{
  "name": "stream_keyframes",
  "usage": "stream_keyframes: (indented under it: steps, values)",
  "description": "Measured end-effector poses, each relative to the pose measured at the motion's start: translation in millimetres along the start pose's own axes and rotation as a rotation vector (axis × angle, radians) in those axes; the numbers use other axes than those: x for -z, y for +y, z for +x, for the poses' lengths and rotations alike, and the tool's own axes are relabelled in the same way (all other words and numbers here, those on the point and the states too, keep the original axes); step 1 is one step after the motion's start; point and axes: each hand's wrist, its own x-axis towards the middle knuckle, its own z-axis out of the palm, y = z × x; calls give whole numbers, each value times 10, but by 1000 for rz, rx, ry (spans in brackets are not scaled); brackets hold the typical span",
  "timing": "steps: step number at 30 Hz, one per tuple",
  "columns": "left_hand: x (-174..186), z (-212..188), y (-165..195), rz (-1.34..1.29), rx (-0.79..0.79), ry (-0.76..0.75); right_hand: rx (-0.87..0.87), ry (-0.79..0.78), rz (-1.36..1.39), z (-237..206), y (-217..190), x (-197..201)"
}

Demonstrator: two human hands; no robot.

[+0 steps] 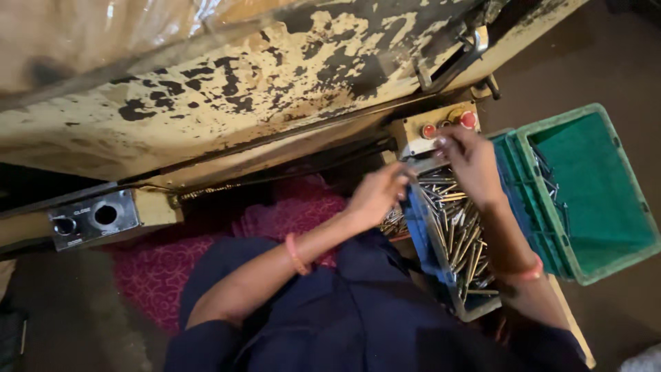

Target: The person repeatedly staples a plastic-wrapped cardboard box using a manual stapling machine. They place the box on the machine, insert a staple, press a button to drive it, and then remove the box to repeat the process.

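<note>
nearest: dark blue lap and both forearms, an orange bangle (296,253) on the left wrist.

left hand (375,195) rests curled at the near-left rim of the grey tray (421,238), fingers bent inward; cannot tell whether it grips anything.

the tray is well filled with loose metal pins (460,238), lying in all directions, so judged most of the stock is unhandled.

right hand (471,164) hovers over the far end of the pins, fingers pinched narrow (what they pinch is too small to tell).

right of the tray: green crate (599,200), mostly bare floor, a few pins along its near-left wall.

beyond: control box with red buttons (447,125), then the chipped cream machine body (227,89).
</note>
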Motion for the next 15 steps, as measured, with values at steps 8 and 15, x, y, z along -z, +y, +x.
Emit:
stream_keyframes:
  steps: [8, 15]
  values:
    - [1144, -303, -587, -282, 10, 292, 252, 129, -865, 359, 917, -283]
    - [1483, -624, -56, -253, 115, 324, 257, -42, -892, 392, 665, -84]
